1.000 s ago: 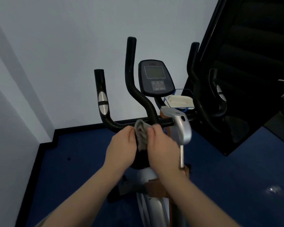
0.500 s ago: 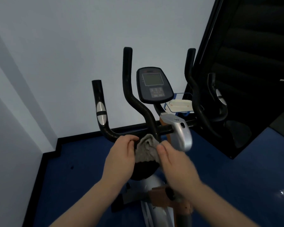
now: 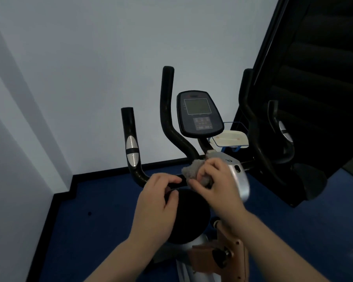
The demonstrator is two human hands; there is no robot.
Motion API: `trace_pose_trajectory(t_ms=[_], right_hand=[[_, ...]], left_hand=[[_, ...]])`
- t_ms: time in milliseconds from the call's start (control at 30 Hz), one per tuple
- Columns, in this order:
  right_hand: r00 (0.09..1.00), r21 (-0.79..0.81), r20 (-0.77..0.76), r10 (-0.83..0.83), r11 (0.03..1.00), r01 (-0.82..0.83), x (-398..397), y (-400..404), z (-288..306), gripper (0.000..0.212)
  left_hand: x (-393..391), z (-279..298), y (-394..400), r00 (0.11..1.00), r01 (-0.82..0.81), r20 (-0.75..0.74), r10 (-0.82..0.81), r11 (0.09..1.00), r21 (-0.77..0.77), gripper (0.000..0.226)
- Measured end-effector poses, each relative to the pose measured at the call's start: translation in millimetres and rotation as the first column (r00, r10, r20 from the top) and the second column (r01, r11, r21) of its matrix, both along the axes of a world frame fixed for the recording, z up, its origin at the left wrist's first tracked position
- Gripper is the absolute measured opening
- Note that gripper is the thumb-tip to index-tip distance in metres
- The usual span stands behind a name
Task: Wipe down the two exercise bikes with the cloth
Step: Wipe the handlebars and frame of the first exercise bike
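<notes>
Cloth (image 3: 194, 170) half buried under right hand (image 3: 216, 180); bike frame (image 3: 218, 259) cut by bottom edge; right forearm smeared

One bike (image 3: 200, 117), one cloth (image 3: 192, 168), two hands (image 3: 157, 202)

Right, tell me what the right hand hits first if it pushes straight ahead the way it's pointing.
Probably the black handlebar: the right hand, gripping the grey cloth, points up and left toward its lower bend. Depth is unclear, so contact may already exist.
</notes>
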State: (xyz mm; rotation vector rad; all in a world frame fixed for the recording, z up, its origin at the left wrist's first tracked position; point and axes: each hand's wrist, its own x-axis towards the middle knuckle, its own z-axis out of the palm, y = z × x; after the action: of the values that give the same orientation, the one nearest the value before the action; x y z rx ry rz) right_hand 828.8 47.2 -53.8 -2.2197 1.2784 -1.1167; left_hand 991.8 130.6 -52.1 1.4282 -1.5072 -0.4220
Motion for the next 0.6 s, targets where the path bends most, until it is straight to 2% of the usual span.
trace_pose_trajectory(t_ms=[67, 133, 200, 267, 333, 400, 467, 600], right_hand=[[0.997, 0.023, 0.082, 0.006, 1.0, -0.008, 5.4, -14.8, 15.1, 0.024], [0.996, 0.028, 0.092, -0.011, 1.0, 0.008, 20.6, -27.4, 26.9, 0.026], [0.997, 0.009, 0.047, -0.055, 0.998, 0.054, 30.1, -23.1, 19.9, 0.019], [0.988, -0.026, 0.096, -0.12, 0.992, 0.123, 21.4, -0.6, -0.9, 0.017], [0.976, -0.017, 0.176, -0.127, 0.991, 0.132, 1.2, 22.3, -13.8, 0.02], [0.982, -0.001, 0.16, -0.096, 0.995, 0.097, -9.0, 17.8, -5.6, 0.022], [0.984, -0.001, 0.149, -0.101, 0.995, 0.102, -1.6, -5.5, 8.9, 0.021], [0.953, 0.061, 0.229, -0.199, 0.98, 0.19, 20.7, 3.2, -1.3, 0.021]], left_hand=[[13.7, 17.8, -13.6, 1.0, 0.02, 0.011, -0.02, 0.997, -0.072, 0.026], [33.2, 41.8, -36.5, 0.998, -0.024, 0.054, 0.032, 0.99, -0.138, 0.023], [57.9, 66.0, -66.1, 0.987, -0.053, 0.139, 0.085, 0.974, -0.219, 0.022], [83.7, 83.2, -94.7, 0.959, -0.033, 0.265, 0.1, 0.969, -0.247, 0.025], [108.4, 87.2, -120.8, 0.9, 0.016, 0.427, 0.086, 0.973, -0.229, 0.025], [125.9, 81.8, -140.1, 0.838, 0.056, 0.544, 0.037, 0.987, -0.154, 0.026], [131.5, 72.9, -152.0, 0.81, 0.075, 0.586, -0.017, 0.994, -0.075, 0.029], [129.7, 59.5, -158.9, 0.818, 0.024, 0.574, 0.044, 0.994, -0.111, 0.04]])
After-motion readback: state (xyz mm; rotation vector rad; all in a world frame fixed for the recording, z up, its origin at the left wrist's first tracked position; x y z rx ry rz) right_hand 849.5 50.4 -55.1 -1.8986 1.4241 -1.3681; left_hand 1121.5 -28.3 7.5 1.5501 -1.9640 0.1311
